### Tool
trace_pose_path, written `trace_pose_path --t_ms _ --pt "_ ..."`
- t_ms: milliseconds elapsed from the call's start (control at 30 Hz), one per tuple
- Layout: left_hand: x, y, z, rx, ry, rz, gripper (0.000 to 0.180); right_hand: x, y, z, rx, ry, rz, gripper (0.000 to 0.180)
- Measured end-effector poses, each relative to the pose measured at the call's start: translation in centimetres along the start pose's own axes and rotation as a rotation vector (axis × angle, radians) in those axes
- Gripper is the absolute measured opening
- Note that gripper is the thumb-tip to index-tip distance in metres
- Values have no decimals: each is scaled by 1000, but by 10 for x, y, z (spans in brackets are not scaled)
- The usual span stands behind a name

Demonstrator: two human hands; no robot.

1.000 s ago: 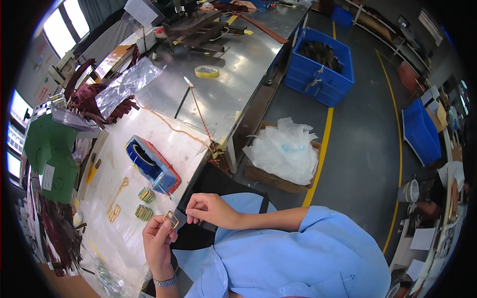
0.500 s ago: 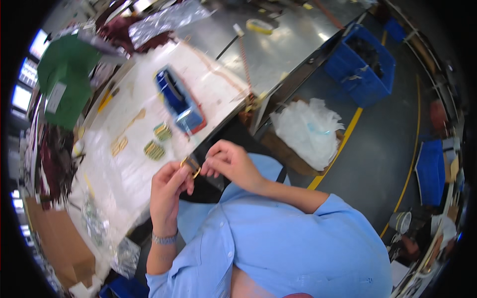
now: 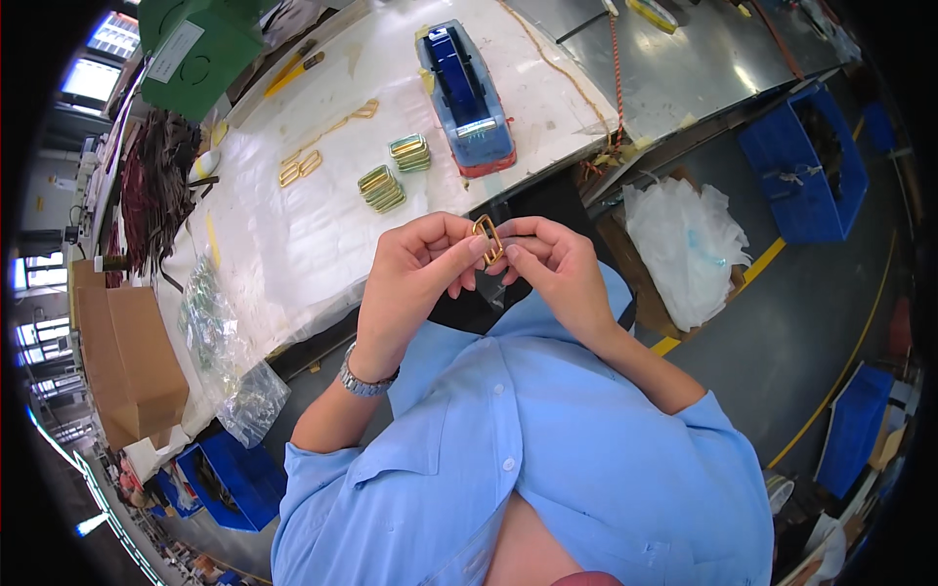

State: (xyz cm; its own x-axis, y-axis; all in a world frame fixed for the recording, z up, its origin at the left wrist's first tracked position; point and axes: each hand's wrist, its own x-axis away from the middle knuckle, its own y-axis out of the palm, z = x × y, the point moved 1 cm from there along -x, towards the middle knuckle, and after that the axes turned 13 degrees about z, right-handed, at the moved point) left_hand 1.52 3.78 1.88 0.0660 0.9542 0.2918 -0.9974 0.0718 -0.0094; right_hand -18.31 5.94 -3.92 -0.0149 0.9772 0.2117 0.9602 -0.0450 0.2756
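Note:
A gold rectangular slide buckle [image 3: 488, 238] is held up in front of my chest, near the table's front edge. My left hand [image 3: 420, 269] pinches it between thumb and fingers. My right hand [image 3: 559, 273] grips the buckle's other side with its fingertips, so both hands are closed on it. Beyond them on the white-covered table [image 3: 264, 234] stand two small bundles of stacked buckles, a nearer bundle [image 3: 380, 188] and a farther bundle [image 3: 409, 152], with greenish edges. Several loose gold buckles [image 3: 299, 168] lie farther left.
A blue tape dispenser [image 3: 496, 143] stands behind the bundles. Yellow-handled tools [image 3: 293, 73] lie at the far left. A transparent plastic bag [image 3: 249, 400] hangs over the left edge beside a cardboard box [image 3: 132, 361]. On the right floor are a box of white sheeting [image 3: 679, 249] and a blue bin [image 3: 782, 181].
My right fingertips, just beside the buckle before, now hold it together with my left hand. The view has shifted, so the table and hands appear elsewhere in the picture.

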Motion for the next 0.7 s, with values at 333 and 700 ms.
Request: trace_pose_path --t_ms 333,700 --pt "-15 8 -6 -19 -10 -34 18 2 0 -2 3 -18 0 30" --pt "-23 9 -3 -73 -12 -64 18 2 1 -1 -52 3 -1 31"
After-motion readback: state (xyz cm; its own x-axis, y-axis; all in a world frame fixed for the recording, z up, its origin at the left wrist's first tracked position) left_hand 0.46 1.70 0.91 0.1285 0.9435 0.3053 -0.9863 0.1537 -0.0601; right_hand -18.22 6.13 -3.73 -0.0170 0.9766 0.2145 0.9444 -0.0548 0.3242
